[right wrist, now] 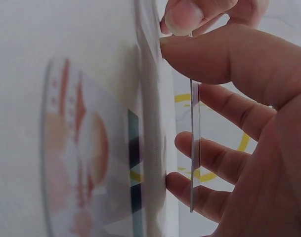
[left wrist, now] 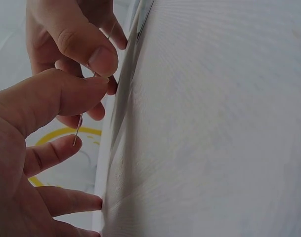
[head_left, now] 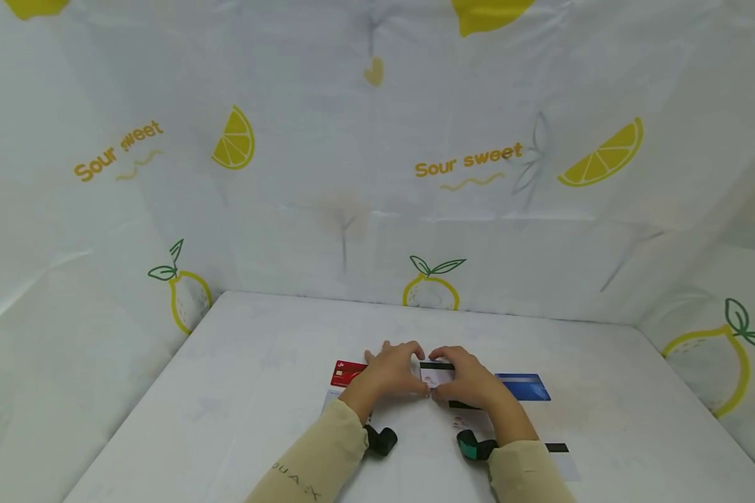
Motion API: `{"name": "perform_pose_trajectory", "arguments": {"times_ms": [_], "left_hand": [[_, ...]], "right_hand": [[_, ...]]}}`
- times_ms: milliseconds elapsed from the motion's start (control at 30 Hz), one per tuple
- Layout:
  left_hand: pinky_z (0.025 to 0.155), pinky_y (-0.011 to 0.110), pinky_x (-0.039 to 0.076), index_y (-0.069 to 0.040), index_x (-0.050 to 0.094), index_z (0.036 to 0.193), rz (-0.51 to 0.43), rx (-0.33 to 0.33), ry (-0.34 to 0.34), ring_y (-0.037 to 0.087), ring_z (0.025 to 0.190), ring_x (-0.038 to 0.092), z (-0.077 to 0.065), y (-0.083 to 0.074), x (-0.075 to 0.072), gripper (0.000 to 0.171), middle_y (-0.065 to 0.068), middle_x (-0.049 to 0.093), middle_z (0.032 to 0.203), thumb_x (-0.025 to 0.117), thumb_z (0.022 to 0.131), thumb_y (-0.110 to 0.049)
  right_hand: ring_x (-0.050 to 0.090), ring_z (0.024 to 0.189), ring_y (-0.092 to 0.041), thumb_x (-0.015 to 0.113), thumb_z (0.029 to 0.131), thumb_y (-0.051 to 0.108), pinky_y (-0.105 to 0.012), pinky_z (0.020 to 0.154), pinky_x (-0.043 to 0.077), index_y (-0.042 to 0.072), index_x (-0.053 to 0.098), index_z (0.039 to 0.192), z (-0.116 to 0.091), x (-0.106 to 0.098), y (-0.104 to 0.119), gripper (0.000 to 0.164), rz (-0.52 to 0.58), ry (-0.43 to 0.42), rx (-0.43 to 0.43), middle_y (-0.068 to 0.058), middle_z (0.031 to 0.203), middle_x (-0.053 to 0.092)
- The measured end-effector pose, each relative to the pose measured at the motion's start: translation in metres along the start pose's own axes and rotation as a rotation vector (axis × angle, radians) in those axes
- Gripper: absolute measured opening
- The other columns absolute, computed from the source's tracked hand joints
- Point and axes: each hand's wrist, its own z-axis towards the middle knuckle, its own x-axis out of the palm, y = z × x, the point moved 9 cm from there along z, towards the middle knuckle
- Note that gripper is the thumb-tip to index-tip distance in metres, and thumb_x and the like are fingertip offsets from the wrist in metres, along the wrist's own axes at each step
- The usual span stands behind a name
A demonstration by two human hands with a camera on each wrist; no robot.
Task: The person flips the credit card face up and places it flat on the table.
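Here we log the left hand [head_left: 388, 374] arched, thumb and fingers pinching a striped white card [head_left: 436, 376], the right hand [head_left: 472, 379] mirroring it, the card between them just above the table [head_left: 226, 391]. Left to right we count six cards: one pale card [head_left: 330, 397], one red card [head_left: 346, 372], the held one, one half-hidden card [head_left: 468, 417], one blue card [head_left: 525, 387], one dark-striped card [head_left: 563, 462].

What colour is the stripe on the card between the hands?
The stripe is black; the head view shows it best.
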Motion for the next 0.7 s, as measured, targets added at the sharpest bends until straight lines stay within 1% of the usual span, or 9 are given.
{"name": "perform_pose_trajectory", "arguments": {"times_ms": [67,267,433,700], "left_hand": [[0.104,0.080,0.013,-0.027,0.061,0.111,-0.002,0.002,0.000,0.040,0.134,0.041,-0.0001,-0.0003,0.0003,0.050,-0.003,0.065,0.122,0.087,0.070,-0.038],[0.104,0.081,0.012,-0.029,0.060,0.109,-0.002,0.004,0.000,0.046,0.139,0.034,0.0009,0.0001,0.0011,0.048,-0.002,0.063,0.129,0.086,0.071,-0.040],[0.103,0.081,0.012,-0.029,0.059,0.109,0.004,0.014,0.002,0.047,0.139,0.034,0.0012,-0.0005,0.0010,0.047,-0.001,0.062,0.130,0.086,0.071,-0.040],[0.102,0.082,0.012,-0.030,0.059,0.107,0.008,0.018,0.005,0.048,0.139,0.034,0.0008,-0.0003,0.0016,0.046,0.000,0.061,0.130,0.086,0.071,-0.042]], "right_hand": [[0.046,0.129,-0.033,0.083,0.070,0.020,-0.059,0.103,0.040,0.021,0.059,0.123,0.0003,0.0000,0.0005,0.058,-0.012,-0.004,0.002,-0.009,0.139,0.052],[0.052,0.119,-0.028,0.084,0.072,0.023,-0.057,0.098,0.044,0.020,0.060,0.121,0.0022,0.0004,0.0019,0.054,-0.048,-0.019,-0.005,-0.007,0.131,0.057],[0.054,0.111,-0.026,0.083,0.072,0.023,-0.055,0.093,0.047,0.022,0.060,0.117,0.0037,0.0011,0.0025,0.051,-0.078,-0.025,-0.019,-0.005,0.124,0.060],[0.053,0.115,-0.030,0.081,0.073,0.026,-0.059,0.096,0.045,0.021,0.060,0.117,0.0014,0.0014,0.0050,0.049,-0.097,-0.024,-0.053,-0.007,0.124,0.060]]}}
